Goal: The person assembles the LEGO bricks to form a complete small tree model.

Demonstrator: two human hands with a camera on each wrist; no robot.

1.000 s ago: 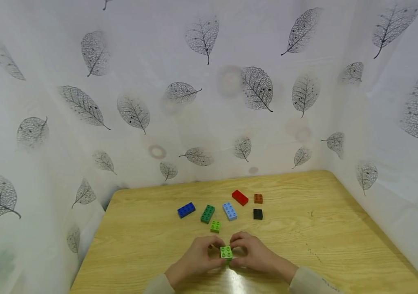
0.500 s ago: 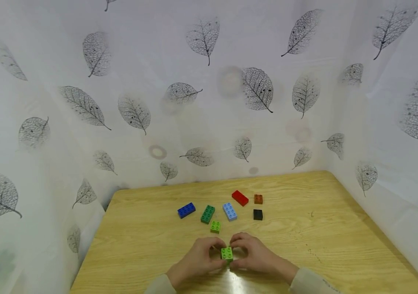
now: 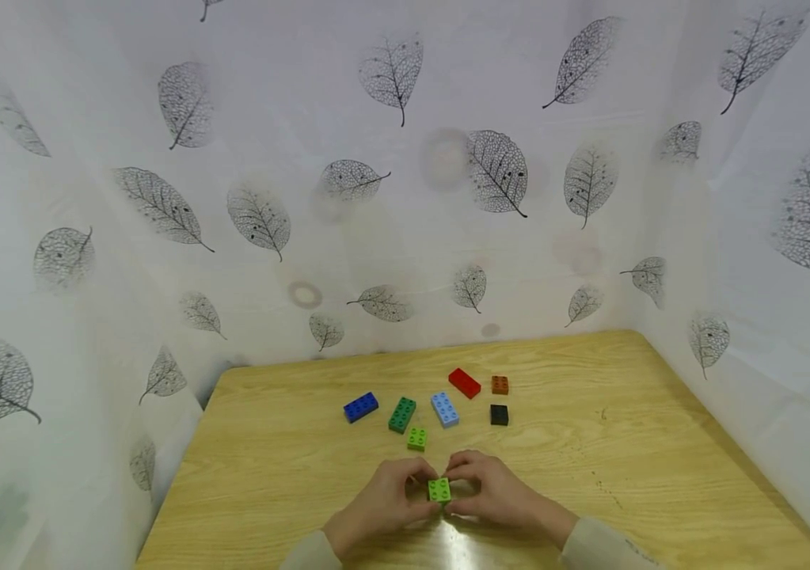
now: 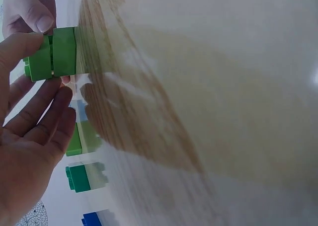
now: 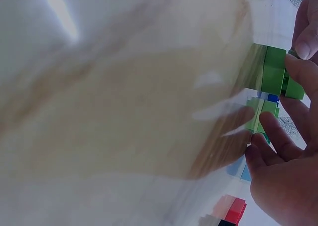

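In the head view, a light green building brick [image 3: 439, 490], with studs on top, sits between my two hands near the front of the table. Seen from the left wrist, it is the upper brick [image 4: 39, 62] of a pair, above another green brick [image 4: 64, 52] that stands on the tabletop. A narrow gap shows between them. My left hand [image 3: 386, 497] pinches the upper brick between thumb and fingers. From the other side my right hand [image 3: 493, 491] pinches the stack; its thumb and index finger lie at the upper brick [image 5: 294, 89], just above the lower brick [image 5: 274, 71].
Beyond my hands lie another lime green brick [image 3: 416, 439], a dark green brick [image 3: 401, 415], a blue one [image 3: 361, 407], a light blue one [image 3: 445, 409], a red one [image 3: 465, 383], an orange-brown one [image 3: 500, 385] and a black one [image 3: 500, 415]. A leaf-patterned curtain [image 3: 419, 237] surrounds the table.
Between my fingers the upper brick has turned slightly straighter and shifted a touch to the right. Both hands stay nearly in place; the loose bricks have not moved.
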